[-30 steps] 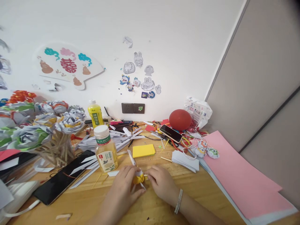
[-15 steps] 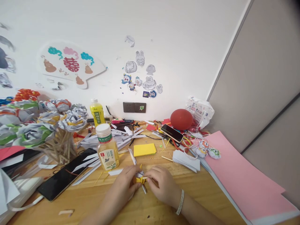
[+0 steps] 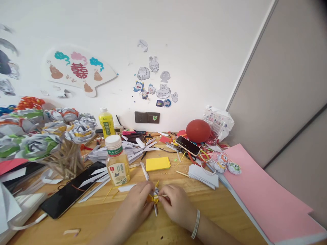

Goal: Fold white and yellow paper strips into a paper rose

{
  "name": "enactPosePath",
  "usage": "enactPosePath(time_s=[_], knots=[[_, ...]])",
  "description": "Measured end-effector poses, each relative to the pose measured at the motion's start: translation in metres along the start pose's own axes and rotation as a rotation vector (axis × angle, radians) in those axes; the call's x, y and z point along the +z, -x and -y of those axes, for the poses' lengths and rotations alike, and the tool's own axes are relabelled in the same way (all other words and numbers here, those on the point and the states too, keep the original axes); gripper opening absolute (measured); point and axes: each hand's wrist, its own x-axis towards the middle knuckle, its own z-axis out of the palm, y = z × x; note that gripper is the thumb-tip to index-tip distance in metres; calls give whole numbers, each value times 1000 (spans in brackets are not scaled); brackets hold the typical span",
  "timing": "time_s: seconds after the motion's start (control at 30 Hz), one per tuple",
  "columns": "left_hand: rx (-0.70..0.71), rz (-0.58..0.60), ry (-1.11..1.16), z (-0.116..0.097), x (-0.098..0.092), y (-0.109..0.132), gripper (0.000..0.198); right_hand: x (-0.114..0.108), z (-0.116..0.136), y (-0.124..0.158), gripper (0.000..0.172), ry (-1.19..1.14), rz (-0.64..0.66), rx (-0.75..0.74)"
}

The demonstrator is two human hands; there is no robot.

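Low over the front middle of the table, my left hand [image 3: 136,202] is closed round a small folded paper piece [image 3: 152,198], yellow and white, perhaps a paper flower. One yellow point sticks up from it, and a narrow white strip juts out below. My right hand [image 3: 177,206] pinches a thin pale stick [image 3: 164,195] against the right side of this piece. Fingers cover most of the paper and part of the stick. Just beyond the hands lie a stack of yellow paper [image 3: 157,164] and a white paper strip [image 3: 144,171].
A tea bottle [image 3: 118,163] stands left of the hands, near a black phone [image 3: 68,194] and paper flowers [image 3: 39,146]. White slips [image 3: 203,176], another phone [image 3: 187,145], a red balloon [image 3: 198,131] and pink sheets [image 3: 265,190] lie to the right.
The paper piece has turned slightly between my fingers, its yellow point now leaning right. My right hand has shifted a little on the stick. The rest of the table looks the same.
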Motion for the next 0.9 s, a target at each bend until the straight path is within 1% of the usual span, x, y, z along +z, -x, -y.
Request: enactPosePath(time_s=[0.13, 0.3, 0.53, 0.63, 0.77, 0.9], knots=[[97, -20, -116, -4, -3, -1, 18, 3, 1, 2, 9, 26, -24, 9], [123, -77, -163, -3, -2, -1, 13, 4, 4, 2, 10, 30, -37, 28], [165, -103, -182, -1, 1, -1, 16, 0, 8, 2, 7, 142, -21, -78], [158, -94, -172, -1, 2, -1, 15, 0, 9, 4, 7, 134, -32, -81], [114, -65, -103, -1, 2, -1, 15, 1, 9, 4, 9, 91, -65, -72], [69, -79, -42, -3, 0, -1, 10, 0, 7, 3, 12, 67, -74, -136]])
